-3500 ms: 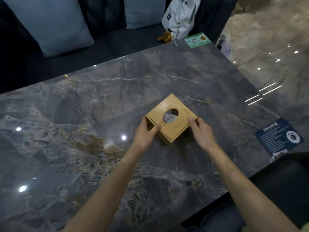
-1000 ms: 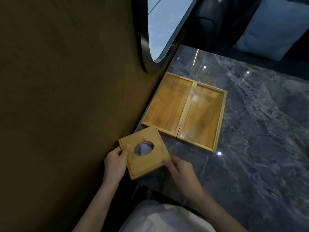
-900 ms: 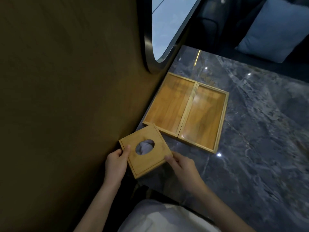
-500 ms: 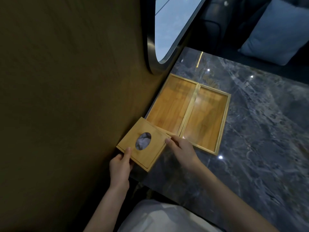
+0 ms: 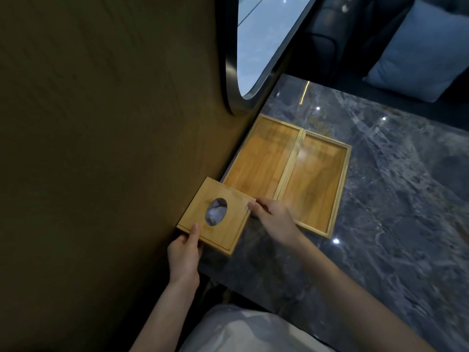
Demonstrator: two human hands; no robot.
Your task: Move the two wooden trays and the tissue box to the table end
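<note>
A square wooden tissue box [image 5: 233,212] with an oval hole showing white tissue sits at the near corner of the dark marble table [image 5: 380,224], against the wall. My left hand [image 5: 184,252] grips its near edge, thumb on top. My right hand [image 5: 275,219] holds its right side. Two shallow wooden trays lie side by side just beyond the box: the left tray [image 5: 261,158] along the wall, the right tray [image 5: 314,179] touching it. The box's far edge overlaps the left tray's near corner.
A brown wall [image 5: 101,148] runs along the table's left side, with an oval mirror or window [image 5: 261,47] above the trays. A dark sofa with a blue cushion [image 5: 418,52] stands beyond the table. My white-clad lap [image 5: 243,329] is below the table's near edge.
The box travelled from the middle of the table to the wall-side corner. In the last second it turned and slid farther toward the wall and the left tray, both hands still on it.
</note>
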